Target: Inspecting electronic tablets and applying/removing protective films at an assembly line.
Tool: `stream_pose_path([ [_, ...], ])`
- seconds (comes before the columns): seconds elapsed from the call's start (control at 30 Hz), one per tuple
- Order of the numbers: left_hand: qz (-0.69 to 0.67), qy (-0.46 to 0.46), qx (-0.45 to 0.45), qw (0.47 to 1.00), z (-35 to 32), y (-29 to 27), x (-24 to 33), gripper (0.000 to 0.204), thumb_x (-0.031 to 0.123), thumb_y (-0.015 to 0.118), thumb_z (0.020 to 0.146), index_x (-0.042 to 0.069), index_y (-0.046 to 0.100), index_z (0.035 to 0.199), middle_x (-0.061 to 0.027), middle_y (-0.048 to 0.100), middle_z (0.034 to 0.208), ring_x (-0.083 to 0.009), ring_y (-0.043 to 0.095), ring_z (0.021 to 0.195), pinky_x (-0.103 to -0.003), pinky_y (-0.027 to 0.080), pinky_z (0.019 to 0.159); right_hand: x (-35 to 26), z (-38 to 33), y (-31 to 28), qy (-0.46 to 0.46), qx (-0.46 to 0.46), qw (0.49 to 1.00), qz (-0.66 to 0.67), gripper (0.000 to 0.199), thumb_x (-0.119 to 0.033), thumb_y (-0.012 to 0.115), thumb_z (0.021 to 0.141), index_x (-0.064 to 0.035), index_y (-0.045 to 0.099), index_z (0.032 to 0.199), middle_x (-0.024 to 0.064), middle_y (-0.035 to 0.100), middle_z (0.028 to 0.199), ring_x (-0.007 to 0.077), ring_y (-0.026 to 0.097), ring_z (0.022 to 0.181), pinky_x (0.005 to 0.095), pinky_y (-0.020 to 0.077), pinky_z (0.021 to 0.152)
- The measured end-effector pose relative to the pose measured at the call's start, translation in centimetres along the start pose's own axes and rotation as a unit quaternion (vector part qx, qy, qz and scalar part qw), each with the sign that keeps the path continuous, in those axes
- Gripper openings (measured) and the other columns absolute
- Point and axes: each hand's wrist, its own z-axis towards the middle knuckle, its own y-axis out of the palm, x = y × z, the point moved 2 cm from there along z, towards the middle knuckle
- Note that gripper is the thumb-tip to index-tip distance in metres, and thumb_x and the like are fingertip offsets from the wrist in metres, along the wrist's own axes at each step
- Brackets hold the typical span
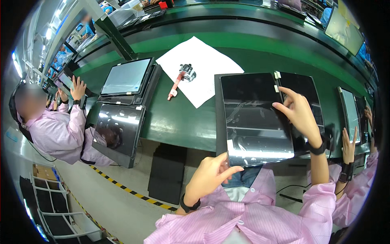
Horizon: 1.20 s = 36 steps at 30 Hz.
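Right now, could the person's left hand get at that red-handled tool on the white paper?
Probably yes, with a stretch: the left hand pinches the dark panel's near corner, and only bare green belt lies between it and the red-handled tool.

Long green workbench (178, 122) (curved by the lens), grey floor (122, 207) with yellow-black tape (122, 187).

Factory assembly line: green conveyor (183, 122), screens (126, 76)
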Motion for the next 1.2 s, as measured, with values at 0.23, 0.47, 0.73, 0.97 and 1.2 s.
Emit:
stream_pose_path([
  [0.23, 0.257, 0.214, 0.321, 0.886, 2.6, -5.4, 0.9, 0.025, 0.009, 0.062, 0.087, -0.001, 0.059, 0.110, -0.0161, 0.061, 0.112, -0.0312, 0.058, 0.109, -0.039, 0.044, 0.093, -7.8, -7.9, 3.4, -0.328, -0.083, 0.930, -0.144, 0.073, -0.042, 0.078, 0.065, -0.0185, 0.054, 0.130, 0.0130, 0.048, 0.135, 0.0403, 0.042, 0.126, 0.0596, 0.0323, 0.101],
  [0.47, 0.427, 0.150, 0.351, 0.820, 11.4, -5.5, -1.9, 0.041, 0.022, 0.049, 0.096, 0.001, 0.046, 0.131, -0.0149, 0.044, 0.141, -0.0346, 0.035, 0.135, -0.051, 0.027, 0.109, -5.4, -8.1, 8.6, -0.253, -0.087, 0.933, -0.240, 0.084, -0.050, 0.075, 0.064, -0.0391, 0.042, 0.140, 0.0089, 0.030, 0.151, 0.0444, 0.024, 0.137, 0.0708, 0.0182, 0.102],
  [0.73, 0.417, 0.126, 0.359, 0.825, 6.9, -7.1, -3.3, 0.036, 0.017, 0.055, 0.092, 0.003, 0.050, 0.124, -0.0127, 0.045, 0.140, -0.0332, 0.034, 0.136, -0.050, 0.022, 0.111, -3.6, -6.8, 7.3, -0.234, -0.066, 0.935, -0.260, 0.082, -0.043, 0.079, 0.061, -0.0327, 0.048, 0.136, 0.0135, 0.032, 0.149, 0.0449, 0.027, 0.136, 0.0688, 0.0196, 0.103],
  [0.97, 0.391, 0.120, 0.403, 0.819, 5.8, -6.8, -4.1, 0.034, 0.017, 0.058, 0.089, 0.002, 0.053, 0.119, -0.0118, 0.049, 0.137, -0.0323, 0.036, 0.135, -0.051, 0.021, 0.111, -0.4, -0.8, 5.0, -0.267, -0.032, 0.920, -0.287, 0.077, -0.040, 0.075, 0.069, -0.0239, 0.047, 0.139, 0.0150, 0.031, 0.150, 0.0418, 0.027, 0.137, 0.0588, 0.0207, 0.109],
  [1.2, 0.359, 0.141, 0.425, 0.819, 5.9, -7.0, -4.6, 0.027, 0.015, 0.060, 0.085, 0.002, 0.057, 0.109, -0.0113, 0.053, 0.132, -0.0333, 0.040, 0.132, -0.052, 0.023, 0.110, 0.1, 4.2, 3.8, -0.271, 0.052, 0.899, -0.339, 0.075, -0.042, 0.071, 0.072, -0.0197, 0.046, 0.139, 0.0117, 0.036, 0.147, 0.0384, 0.028, 0.136, 0.0543, 0.0216, 0.109],
])
